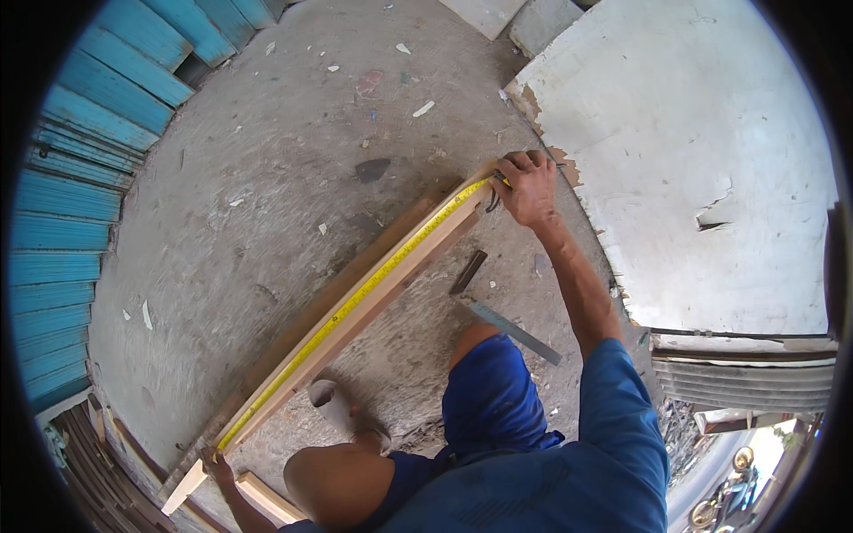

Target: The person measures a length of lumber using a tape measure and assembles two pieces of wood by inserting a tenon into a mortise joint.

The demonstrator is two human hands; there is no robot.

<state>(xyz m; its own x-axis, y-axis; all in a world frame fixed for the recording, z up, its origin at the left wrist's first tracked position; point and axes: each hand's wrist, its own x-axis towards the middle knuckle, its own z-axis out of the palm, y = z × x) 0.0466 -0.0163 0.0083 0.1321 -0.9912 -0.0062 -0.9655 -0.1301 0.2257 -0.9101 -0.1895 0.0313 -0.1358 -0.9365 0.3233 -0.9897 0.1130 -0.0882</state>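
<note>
On the grey concrete floor [267,178], scattered with pale chips, I saw a large white peeling board [693,160] lying to the right and blue slatted shutters [80,204] along the left. A long pale wooden plank [373,298] ran diagonally across the floor, a yellow measuring tape [355,298] stretched flat along its top. A grey metal ruler [515,331] lay just beside the bent knee. The right hand [529,186] gripped the tape at the plank's far end, fingers clamped on it. The left hand [216,464] pressed the tape's near end, fingers closed against the plank.
</note>
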